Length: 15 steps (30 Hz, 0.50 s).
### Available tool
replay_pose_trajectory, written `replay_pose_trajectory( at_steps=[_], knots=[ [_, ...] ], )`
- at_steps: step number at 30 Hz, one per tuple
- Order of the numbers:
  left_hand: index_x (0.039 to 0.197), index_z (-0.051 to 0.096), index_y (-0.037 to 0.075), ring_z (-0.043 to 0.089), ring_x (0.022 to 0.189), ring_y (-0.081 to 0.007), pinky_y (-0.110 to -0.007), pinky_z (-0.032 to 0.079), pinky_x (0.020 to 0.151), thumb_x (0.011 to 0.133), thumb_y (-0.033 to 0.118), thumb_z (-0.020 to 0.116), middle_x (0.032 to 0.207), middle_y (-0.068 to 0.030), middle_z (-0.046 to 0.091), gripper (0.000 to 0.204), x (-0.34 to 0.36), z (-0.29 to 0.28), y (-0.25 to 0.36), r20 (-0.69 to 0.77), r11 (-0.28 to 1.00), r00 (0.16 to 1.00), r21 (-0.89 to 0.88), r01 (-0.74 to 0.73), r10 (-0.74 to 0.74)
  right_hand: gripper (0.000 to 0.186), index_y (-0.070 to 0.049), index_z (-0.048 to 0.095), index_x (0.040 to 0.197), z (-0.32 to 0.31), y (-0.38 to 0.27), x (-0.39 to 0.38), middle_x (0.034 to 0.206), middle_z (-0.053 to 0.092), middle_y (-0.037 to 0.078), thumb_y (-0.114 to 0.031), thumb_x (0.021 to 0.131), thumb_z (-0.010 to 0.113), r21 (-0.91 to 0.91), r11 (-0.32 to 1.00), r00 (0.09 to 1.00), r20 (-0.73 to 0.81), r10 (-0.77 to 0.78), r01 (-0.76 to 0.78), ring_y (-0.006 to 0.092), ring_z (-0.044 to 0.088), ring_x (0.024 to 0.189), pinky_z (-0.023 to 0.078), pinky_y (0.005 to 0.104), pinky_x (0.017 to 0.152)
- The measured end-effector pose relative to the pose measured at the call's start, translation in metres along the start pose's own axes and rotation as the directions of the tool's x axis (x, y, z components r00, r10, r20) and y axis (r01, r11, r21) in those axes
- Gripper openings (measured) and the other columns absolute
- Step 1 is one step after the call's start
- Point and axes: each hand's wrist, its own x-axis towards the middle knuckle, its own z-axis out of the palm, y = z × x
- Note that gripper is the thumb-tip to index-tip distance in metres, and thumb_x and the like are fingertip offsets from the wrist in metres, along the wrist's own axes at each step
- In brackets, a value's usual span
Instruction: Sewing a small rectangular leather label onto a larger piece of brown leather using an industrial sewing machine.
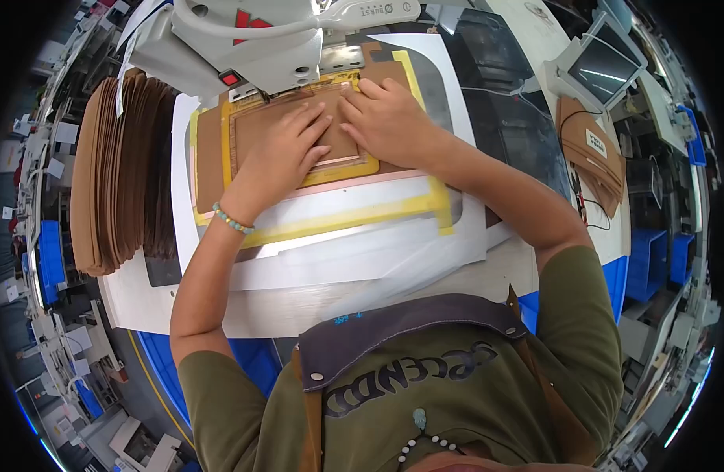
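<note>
My left hand (279, 153) lies on a brown fabric panel (260, 126) with its fingers stretched out. To its right my right hand (389, 122) rests at the panel's right side, near the frame edge, its fingers apart and slightly bent. Neither hand holds anything. The panel sits inside a yellow-edged rectangular frame (354, 169) with rounded corners. Right at the frame's far edge is the white head of a sewing machine (248, 59). My hands hide part of the panel and frame. Beneath lies a white sheet (330, 206) edged with yellow tape (338, 226).
A tall stack of brown fabric pieces (114, 173) stands left of the work. More brown pieces (594, 153) lie at the right, near black-and-red-handled snips (580, 206) and a tilted screen (606, 71). A translucent sheet (413, 256) lies near the front edge. Blue bins (649, 263) stand beyond the table.
</note>
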Motion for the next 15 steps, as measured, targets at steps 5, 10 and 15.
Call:
replay_pose_trajectory(
  at_steps=[5, 10, 15],
  knots=[
    [0.148, 0.061, 0.003, 0.053, 0.144, -0.0359, -0.045, 0.046, 0.118, 0.106, 0.023, 0.065, 0.156, -0.0148, 0.058, 0.046, 0.007, 0.008, 0.002, -0.02, 0.999, 0.999, 0.022, 0.034, -0.034, 0.026, -0.01, 0.071, 0.087, 0.013, 0.005, -0.002, 0.09, 0.067, 0.001, -0.035, 0.095, 0.072, 0.06, 0.998, 0.995, -0.097, -0.009, 0.014, 0.0185, 0.058, 0.095, 0.041, 0.0355, 0.068],
    [0.149, 0.06, 0.004, 0.055, 0.142, -0.0359, -0.045, 0.047, 0.116, 0.107, 0.021, 0.063, 0.155, -0.0134, 0.059, 0.046, 0.014, 0.016, 0.002, -0.034, 0.998, 0.998, 0.027, 0.057, -0.056, 0.025, -0.009, 0.072, 0.094, 0.018, 0.006, -0.005, 0.092, 0.069, 0.001, -0.034, 0.095, 0.072, 0.089, 0.995, 0.995, -0.091, -0.032, 0.04, 0.0181, 0.059, 0.096, 0.043, 0.0348, 0.069],
    [0.149, 0.06, 0.005, 0.055, 0.141, -0.0356, -0.045, 0.047, 0.116, 0.107, 0.02, 0.062, 0.153, -0.0126, 0.061, 0.044, 0.019, 0.025, -0.001, -0.012, 0.995, 0.996, 0.042, 0.086, -0.086, 0.036, -0.006, 0.072, 0.124, -0.006, 0.014, -0.018, 0.129, 0.074, 0.006, -0.03, 0.098, 0.072, 0.142, 0.99, 0.996, 0.083, -0.031, 0.019, 0.0204, 0.062, 0.109, 0.049, 0.0349, 0.086]
  ],
)
